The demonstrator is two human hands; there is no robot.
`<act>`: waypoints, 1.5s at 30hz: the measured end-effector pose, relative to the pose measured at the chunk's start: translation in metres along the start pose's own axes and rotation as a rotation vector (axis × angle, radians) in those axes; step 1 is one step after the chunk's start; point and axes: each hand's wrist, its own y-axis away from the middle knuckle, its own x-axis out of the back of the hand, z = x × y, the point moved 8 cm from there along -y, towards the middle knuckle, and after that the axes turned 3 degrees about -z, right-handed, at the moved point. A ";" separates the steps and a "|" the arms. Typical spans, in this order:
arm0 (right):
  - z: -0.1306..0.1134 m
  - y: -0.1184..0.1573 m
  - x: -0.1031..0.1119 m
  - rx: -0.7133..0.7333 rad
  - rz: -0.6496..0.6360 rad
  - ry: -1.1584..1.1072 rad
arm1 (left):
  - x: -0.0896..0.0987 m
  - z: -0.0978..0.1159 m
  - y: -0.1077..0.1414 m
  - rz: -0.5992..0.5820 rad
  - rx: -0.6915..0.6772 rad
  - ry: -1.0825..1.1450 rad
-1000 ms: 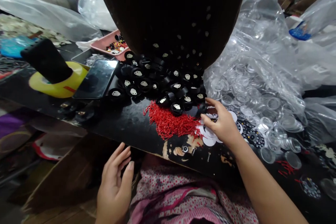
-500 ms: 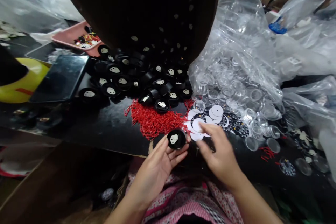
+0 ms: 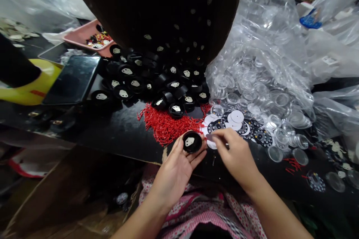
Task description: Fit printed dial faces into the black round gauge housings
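A round black case [image 3: 192,142] with a pale piece inside rests in my left hand [image 3: 176,171], its fingers around the case's lower side. My right hand [image 3: 234,153] pinches a thin disc [image 3: 212,138], seen nearly edge-on, just right of the case. Under and behind the disc lie white and black printed discs [image 3: 236,116]. A heap of small red pieces [image 3: 171,125] is beyond my left hand. Many more black cases [image 3: 176,109] are piled behind the red heap.
Clear round covers [image 3: 282,99] spill from a plastic bag [image 3: 260,26] at the right. A dark container [image 3: 168,0] leans over the black cases. To the left are a phone [image 3: 73,78], a pink tray [image 3: 81,35] and a yellow object [image 3: 42,82].
My right hand has closed its fingers on a disc and lifted it from the pile toward the case. The whole view has shifted slightly, and my left hand still holds the case.
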 end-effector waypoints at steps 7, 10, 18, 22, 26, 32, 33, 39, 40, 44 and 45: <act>-0.009 0.004 -0.013 -0.063 -0.075 -0.258 | -0.006 0.003 0.002 -0.022 0.006 0.050; -0.006 0.001 -0.004 -0.100 -0.030 -0.281 | -0.004 0.003 0.005 -0.026 -0.027 -0.019; -0.021 -0.004 -0.003 -0.157 -0.038 -0.268 | -0.001 -0.002 0.008 -0.041 -0.106 -0.330; -0.010 -0.005 -0.012 -0.266 -0.104 -0.366 | 0.003 -0.001 0.008 -0.055 -0.140 -0.430; -0.001 -0.001 -0.019 -0.347 -0.145 -0.536 | 0.003 -0.004 0.008 -0.092 -0.116 -0.405; -0.001 0.001 -0.016 -0.313 -0.124 -0.410 | 0.003 -0.004 0.008 -0.105 -0.131 -0.460; -0.002 0.001 -0.015 -0.293 -0.122 -0.343 | 0.003 -0.004 0.007 -0.099 -0.136 -0.489; -0.002 0.020 -0.020 -0.243 -0.190 -0.334 | 0.001 0.000 0.016 -0.122 -0.203 -0.877; -0.004 0.027 -0.020 -0.213 -0.212 -0.336 | 0.001 -0.001 0.020 -0.154 -0.212 -0.977; -0.010 0.049 -0.017 -0.117 -0.294 -0.225 | 0.009 -0.005 0.035 -0.237 -0.181 -1.207; -0.011 0.049 -0.016 -0.094 -0.297 -0.186 | 0.014 -0.002 0.037 -0.199 -0.181 -1.184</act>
